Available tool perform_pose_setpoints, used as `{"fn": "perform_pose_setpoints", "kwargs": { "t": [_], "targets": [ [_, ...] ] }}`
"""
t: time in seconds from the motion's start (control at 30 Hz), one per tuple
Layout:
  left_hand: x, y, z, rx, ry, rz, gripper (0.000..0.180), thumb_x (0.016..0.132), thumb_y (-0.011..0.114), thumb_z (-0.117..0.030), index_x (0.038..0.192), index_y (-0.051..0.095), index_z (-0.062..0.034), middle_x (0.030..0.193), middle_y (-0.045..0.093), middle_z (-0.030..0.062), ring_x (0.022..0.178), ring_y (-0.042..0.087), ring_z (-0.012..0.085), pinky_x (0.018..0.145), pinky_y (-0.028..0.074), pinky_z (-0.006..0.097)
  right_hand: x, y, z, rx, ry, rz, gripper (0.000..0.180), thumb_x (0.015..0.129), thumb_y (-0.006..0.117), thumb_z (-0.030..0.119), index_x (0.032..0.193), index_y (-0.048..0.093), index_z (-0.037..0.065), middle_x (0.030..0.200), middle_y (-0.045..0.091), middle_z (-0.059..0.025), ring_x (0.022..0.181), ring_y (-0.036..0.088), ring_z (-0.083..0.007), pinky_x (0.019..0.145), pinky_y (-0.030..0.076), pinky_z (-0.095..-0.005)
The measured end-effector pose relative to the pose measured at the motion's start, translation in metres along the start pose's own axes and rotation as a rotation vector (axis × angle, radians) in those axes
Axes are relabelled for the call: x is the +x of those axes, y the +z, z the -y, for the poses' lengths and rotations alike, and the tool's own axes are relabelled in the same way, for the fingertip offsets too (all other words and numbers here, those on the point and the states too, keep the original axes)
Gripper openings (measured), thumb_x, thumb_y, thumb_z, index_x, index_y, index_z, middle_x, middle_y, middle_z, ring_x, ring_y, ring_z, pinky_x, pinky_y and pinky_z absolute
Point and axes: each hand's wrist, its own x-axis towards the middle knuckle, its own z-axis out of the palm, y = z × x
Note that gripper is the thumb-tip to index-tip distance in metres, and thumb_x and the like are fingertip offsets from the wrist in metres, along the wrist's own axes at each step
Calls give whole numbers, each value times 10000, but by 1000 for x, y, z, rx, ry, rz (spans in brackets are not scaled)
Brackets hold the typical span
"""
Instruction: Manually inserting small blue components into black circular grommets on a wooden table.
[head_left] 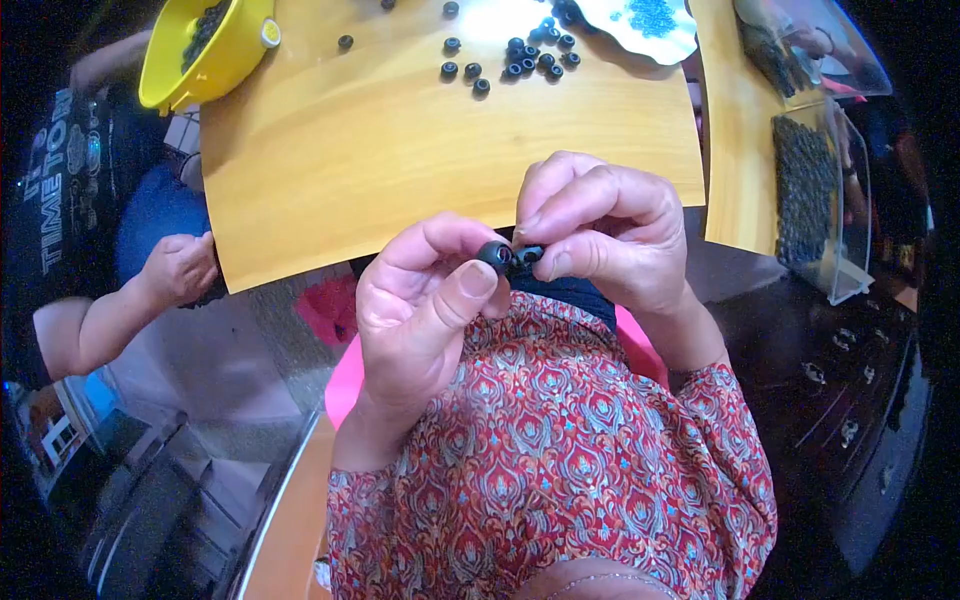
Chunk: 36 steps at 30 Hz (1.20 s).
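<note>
Pinching a black round piece point(494, 255) between thumb and fingers, the left hand point(408, 308) holds it just off the near edge of the wooden table point(400, 150), above the wearer's lap, with an opening in the piece turned toward the right. Opposite it, the right hand point(632, 225) has its thumb and fingertips drawn together on a small dark piece point(530, 256), close beside the first; whether the two parts touch is too small to tell. Below the hands spreads a red patterned shirt point(550, 430), and the edges of a pink chair point(343, 385) show on both sides of it. At the far side of the table, loose black pieces point(514, 70) stand in a cluster, with several more scattered to its left. Just beyond the cluster is a white plate point(677, 48) with a wavy rim, bearing tiny blue bits point(650, 17). A yellow tub point(232, 62) at the far left corner contains more dark pieces. Along the right side, a second wooden surface point(735, 150) carries a clear bin point(848, 270) filled with dark parts. On the left, a co-worker's hand point(180, 268) is at the table's edge, its fingers partly hidden.
</note>
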Motion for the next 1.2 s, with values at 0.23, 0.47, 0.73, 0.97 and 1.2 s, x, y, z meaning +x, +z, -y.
{"fn": "perform_pose_setpoints", "kwargs": {
  "t": [0.23, 0.47, 0.73, 0.97, 1.2],
  "targets": [
    [-3, 1, -1, 8, -4, -3, 214, 850, 639, -40, 1039, 575, 36, 870, 622, 58, 708, 579, 98, 655, 483, 217, 0, 2, 3, -359, -148, -10, 198, 684, 732, -50, 868, 667, -25, 817, 629, -135, 728, 595, -193, 632, 466, -276],
    [0, -3, 0, 112, 31, 2, 235, 854, 637, -114, 1051, 584, 2, 976, 602, 109, 682, 557, 156, 593, 469, 283, 5, 0, 7, -589, -205, 1, 201, 699, 735, -8, 895, 709, 29, 794, 654, -88, 754, 640, -184, 638, 500, -273],
    [4, -4, -1, 42, 22, 24, 200, 848, 633, -27, 1026, 577, 44, 871, 620, 65, 691, 569, 99, 652, 482, 218, 9, 0, 14, -696, -294, 69, 227, 659, 747, -37, 876, 682, -28, 754, 632, -115, 673, 608, -200, 572, 468, -269],
    [4, -1, -1, -50, -7, 43, 212, 862, 618, -37, 1047, 563, 50, 872, 618, 79, 693, 573, 114, 654, 490, 239, 6, -3, 12, -311, -43, 22, 117, 771, 680, -45, 886, 667, -40, 823, 638, -127, 742, 648, -196, 651, 529, -283],
    [6, -1, 0, -67, -32, 38, 213, 869, 613, -44, 1053, 560, 50, 876, 619, 87, 690, 573, 120, 655, 492, 250, 4, 0, 10, -7, 73, -6, 104, 806, 633, -69, 910, 632, -78, 867, 618, -159, 734, 656, -222, 660, 554, -308]
  ]
}}
